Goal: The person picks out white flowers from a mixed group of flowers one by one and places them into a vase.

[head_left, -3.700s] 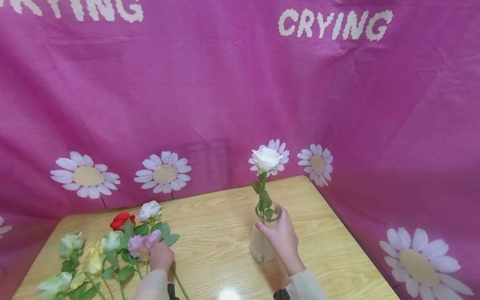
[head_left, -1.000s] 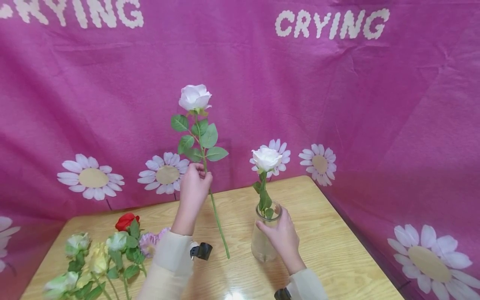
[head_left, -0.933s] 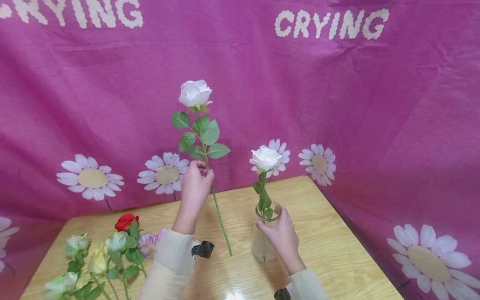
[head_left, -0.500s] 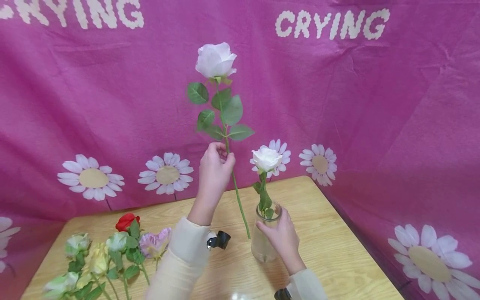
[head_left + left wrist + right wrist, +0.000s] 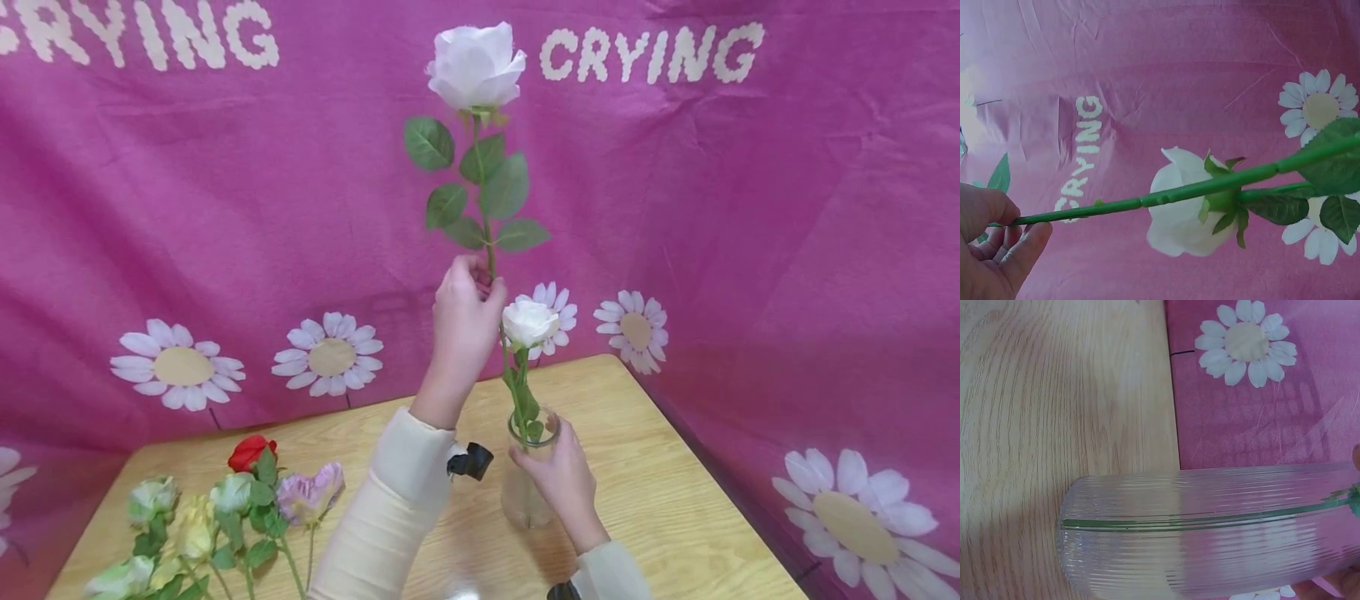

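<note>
My left hand [image 5: 468, 321] pinches the green stem of a white rose [image 5: 477, 67] between thumb and fingers, below its leaves. The rose stands upright above the vase, its lower stem overlapping the vase's mouth; whether the tip is inside, I cannot tell. With my right hand [image 5: 562, 479] I grip the clear ribbed glass vase [image 5: 1147, 562] around its upper part. A second white rose [image 5: 529, 323] stands in the vase, and a green stem [image 5: 1222, 520] runs down inside the glass. In the left wrist view the held stem [image 5: 1085, 211] crosses in front of a white rose [image 5: 1179, 203].
On the table's left lie a red rose [image 5: 252, 453], a purple flower [image 5: 309, 495], a yellow flower [image 5: 197, 531] and several pale green-white roses [image 5: 152, 500]. A pink cloth [image 5: 337, 192] with printed daisies hangs behind and beside the wooden table [image 5: 637, 467].
My left hand has picked a white rose from the pile, lifted it and carried it right to above the vase. The right hand has kept hold of the vase.
</note>
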`<move>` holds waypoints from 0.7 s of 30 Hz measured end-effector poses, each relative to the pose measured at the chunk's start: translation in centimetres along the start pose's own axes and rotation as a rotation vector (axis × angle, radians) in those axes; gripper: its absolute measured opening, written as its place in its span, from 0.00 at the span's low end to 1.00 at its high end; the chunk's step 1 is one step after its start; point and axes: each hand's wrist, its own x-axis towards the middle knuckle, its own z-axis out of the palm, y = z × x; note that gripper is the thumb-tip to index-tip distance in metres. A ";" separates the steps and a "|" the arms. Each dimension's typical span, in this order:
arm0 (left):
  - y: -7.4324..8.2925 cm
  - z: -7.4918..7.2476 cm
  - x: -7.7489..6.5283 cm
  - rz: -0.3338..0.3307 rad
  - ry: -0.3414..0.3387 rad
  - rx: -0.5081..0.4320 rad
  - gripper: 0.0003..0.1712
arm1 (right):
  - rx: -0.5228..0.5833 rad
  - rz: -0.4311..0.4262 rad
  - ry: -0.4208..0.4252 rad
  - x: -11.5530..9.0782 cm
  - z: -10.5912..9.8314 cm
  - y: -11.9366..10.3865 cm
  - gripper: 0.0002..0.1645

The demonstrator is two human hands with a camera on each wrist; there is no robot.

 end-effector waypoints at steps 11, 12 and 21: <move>-2.6 1.9 -1.8 0.042 -0.041 0.027 0.11 | -0.009 -0.017 0.007 -0.2 0.3 0.1 0.47; -3.1 2.2 -2.2 0.045 -0.046 0.030 0.11 | -0.009 -0.018 0.009 -0.2 0.3 0.1 0.47; -6.5 4.7 -6.1 0.033 -0.135 0.029 0.09 | 0.000 -0.008 0.014 0.0 0.2 0.1 0.47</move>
